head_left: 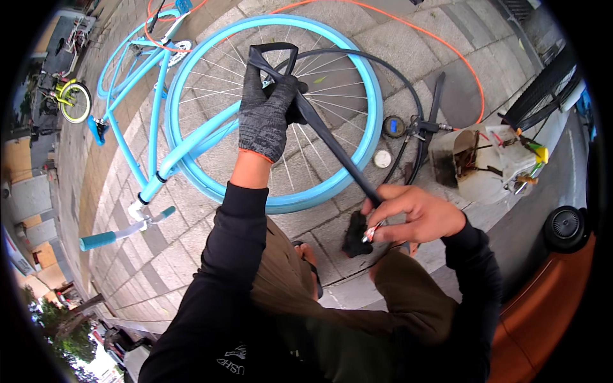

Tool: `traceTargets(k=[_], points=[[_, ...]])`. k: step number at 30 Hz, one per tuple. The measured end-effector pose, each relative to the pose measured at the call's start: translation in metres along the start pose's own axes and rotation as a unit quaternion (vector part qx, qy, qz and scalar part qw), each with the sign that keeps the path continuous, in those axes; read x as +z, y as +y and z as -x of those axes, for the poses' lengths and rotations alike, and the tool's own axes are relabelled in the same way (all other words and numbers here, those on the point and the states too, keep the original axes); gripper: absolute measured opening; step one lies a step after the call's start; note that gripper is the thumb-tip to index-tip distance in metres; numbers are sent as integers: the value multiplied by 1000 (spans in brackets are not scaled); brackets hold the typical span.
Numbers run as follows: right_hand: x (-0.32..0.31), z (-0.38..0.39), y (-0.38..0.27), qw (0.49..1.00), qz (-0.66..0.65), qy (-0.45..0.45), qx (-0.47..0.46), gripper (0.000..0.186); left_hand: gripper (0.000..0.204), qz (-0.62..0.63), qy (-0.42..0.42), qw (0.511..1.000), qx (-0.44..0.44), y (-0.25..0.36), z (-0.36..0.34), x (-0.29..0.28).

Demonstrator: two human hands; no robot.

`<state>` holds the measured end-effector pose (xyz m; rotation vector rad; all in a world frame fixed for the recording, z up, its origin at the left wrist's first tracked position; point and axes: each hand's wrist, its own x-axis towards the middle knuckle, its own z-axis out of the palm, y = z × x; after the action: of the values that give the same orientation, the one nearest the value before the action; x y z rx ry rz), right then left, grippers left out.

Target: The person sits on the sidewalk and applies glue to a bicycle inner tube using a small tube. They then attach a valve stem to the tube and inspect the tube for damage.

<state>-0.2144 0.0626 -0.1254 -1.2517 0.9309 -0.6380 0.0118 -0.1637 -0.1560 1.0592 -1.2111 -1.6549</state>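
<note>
The black inner tube [335,148] is located above the light-blue bicycle wheel [377,108], suspended between the two hands. The left hand [265,121], fitted with a dark grey knitted glove with an orange cuff edge, is closed around the tube; a folded loop of the tube projects beyond its fingers. From this grip the tube runs diagonally across the spokes and past the tyre to the fingers of the right hand [418,214]. The right hand is ungloved, its thumb and fingertips pinching a small red-and-white item [369,235]; how firmly its fingers hold the tube cannot be told. A dark crumpled item [355,241] rests on the paving [156,271] just below the right hand. The wheel lies flat, with the blue fork [204,137] extending across it to the left hand, which hides the hub area. A handlebar with teal grips [97,240] is at the lower left. To the right of the wheel are a round gauge [394,126], a small round container [382,158] and a cut-open, whitish tool container [442,165]. An orange hose [469,57] curves along the far side.
</note>
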Motion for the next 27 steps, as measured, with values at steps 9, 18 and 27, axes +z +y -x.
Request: traceTargets(k=[9,18,27], points=[[-30,-45,-11,984,-107,108,-96,26,60,45,-186,974,-119,-8,9,24],[-47,-95,-25,959,-209,185,55,31,58,-275,-260,919,109,-26,8,18],[-67,-99,-28,869,-382,294,-111,27,64,31,-212,970,-114,-3,19,29]])
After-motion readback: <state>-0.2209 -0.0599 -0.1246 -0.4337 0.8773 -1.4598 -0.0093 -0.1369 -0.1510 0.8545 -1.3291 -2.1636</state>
